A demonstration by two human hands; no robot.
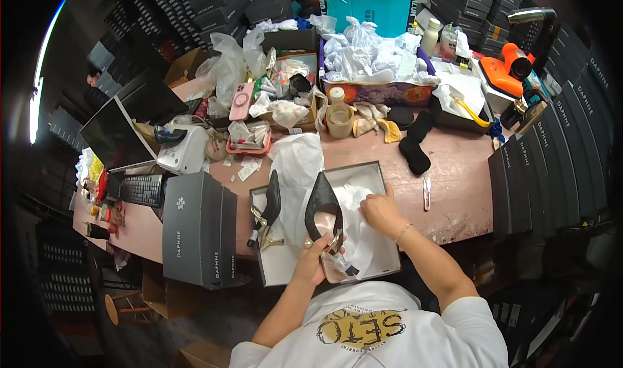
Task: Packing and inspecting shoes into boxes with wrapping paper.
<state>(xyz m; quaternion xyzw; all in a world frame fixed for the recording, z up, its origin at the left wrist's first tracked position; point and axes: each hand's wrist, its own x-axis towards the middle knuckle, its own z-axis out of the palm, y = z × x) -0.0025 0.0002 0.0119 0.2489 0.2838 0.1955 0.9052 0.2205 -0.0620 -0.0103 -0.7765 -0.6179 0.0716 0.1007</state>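
A black pointed shoe (322, 202) with a pale lining is in my left hand (313, 262), whose fingers are wrapped round its heel end above an open grey shoe box (387, 259). My right hand (381, 213) is closed at the right side of the box, its curled fingers on white tissue paper (356, 233). The other black shoe (272, 198), with a gold-coloured heel and pearl-like beads, lies on its side over the left part of the box. More white tissue spreads past the far edge of the box.
Closed dark shoe boxes (188, 228) stand at left; a tall row of boxes (545, 167) lines the right. Beyond are a jar (339, 114), a crumpled-paper bin (376, 50), black cloth (415, 146), thread snips (426, 193), a pink phone (241, 101) and a keyboard (142, 189).
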